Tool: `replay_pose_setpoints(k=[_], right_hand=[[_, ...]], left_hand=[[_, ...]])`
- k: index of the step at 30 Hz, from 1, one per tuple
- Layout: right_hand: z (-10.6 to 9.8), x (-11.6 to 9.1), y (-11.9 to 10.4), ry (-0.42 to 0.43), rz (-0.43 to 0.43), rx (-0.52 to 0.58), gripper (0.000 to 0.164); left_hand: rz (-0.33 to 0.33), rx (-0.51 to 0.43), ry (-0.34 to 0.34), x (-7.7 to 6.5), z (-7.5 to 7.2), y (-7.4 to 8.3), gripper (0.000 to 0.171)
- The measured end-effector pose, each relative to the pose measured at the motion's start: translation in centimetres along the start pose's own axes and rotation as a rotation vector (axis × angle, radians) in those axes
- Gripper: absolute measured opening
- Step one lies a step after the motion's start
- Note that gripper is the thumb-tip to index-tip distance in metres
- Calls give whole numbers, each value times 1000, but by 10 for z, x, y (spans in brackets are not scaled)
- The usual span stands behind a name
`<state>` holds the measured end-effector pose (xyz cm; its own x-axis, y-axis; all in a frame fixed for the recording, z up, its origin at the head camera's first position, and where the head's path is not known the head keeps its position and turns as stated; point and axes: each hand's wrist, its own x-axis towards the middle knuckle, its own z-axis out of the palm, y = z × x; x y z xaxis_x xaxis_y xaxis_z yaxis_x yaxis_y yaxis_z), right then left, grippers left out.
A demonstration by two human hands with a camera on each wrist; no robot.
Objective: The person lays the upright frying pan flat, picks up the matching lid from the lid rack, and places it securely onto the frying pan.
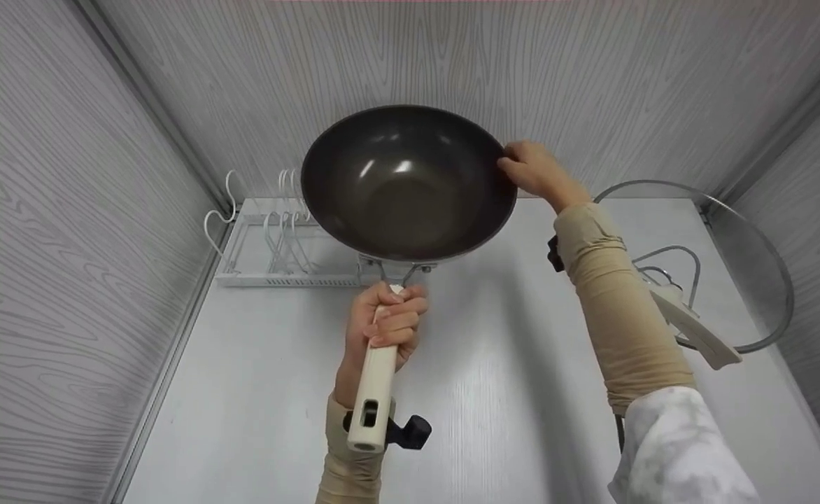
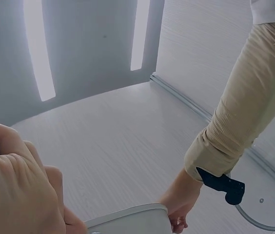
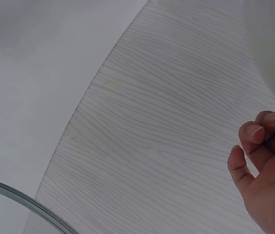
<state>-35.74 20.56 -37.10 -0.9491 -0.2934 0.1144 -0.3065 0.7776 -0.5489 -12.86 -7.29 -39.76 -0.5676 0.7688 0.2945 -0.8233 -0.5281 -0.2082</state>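
Wok (image 1: 406, 199) is right between the two hands, so here's how it sits. Left hand (image 1: 390, 325) is wrapped round the cream handle (image 1: 376, 381), fingers curled over it up near the pan end, with the bowl just beyond the knuckles. My guess is that choking up like that makes the weight easier to manage than holding the far tip, which sticks out back past the wrist.

Right hand (image 1: 536, 171) has the rim pinched, thumb at the inner edge and fingers curled by the pale outside wall, so the bowl lies to that hand's left. Probably there to steady the wide end and stop it twisting, since one handle is all I can see. The pan looks held above the surface (image 1: 452, 434), tipped so the dark inside faces the head camera.

White wire rack (image 1: 277, 281) sits beyond the left hand and off to its left, partly hidden by the wok. Glass lid (image 1: 767, 294) is to the right of the right hand, partly behind that forearm; can't tell exactly how it's propped.
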Motion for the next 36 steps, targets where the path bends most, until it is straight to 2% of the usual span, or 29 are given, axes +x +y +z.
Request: replay_pose_setpoints(k=[7,11,17,25,31,36], right_hand=[[3,-6,8,-10,-39,64,21],[3,-12,9,14,-43,106,19],[-1,-25,10,97,-29,177,17],[-3,-45,13,219,-12,301,17],[-4,-63,9,330,-22,320,22],[-4,-77,8,366,4,296,21]], left_hand=[[-8,-3,3,-1,-2,2,15],[-9,4,-14,-3,-2,4,15],[0,31,-34,-5,0,9,14],[-3,89,-27,-9,3,19,20],[-72,148,-51,-13,3,31,16],[-131,167,-46,-15,3,41,15]])
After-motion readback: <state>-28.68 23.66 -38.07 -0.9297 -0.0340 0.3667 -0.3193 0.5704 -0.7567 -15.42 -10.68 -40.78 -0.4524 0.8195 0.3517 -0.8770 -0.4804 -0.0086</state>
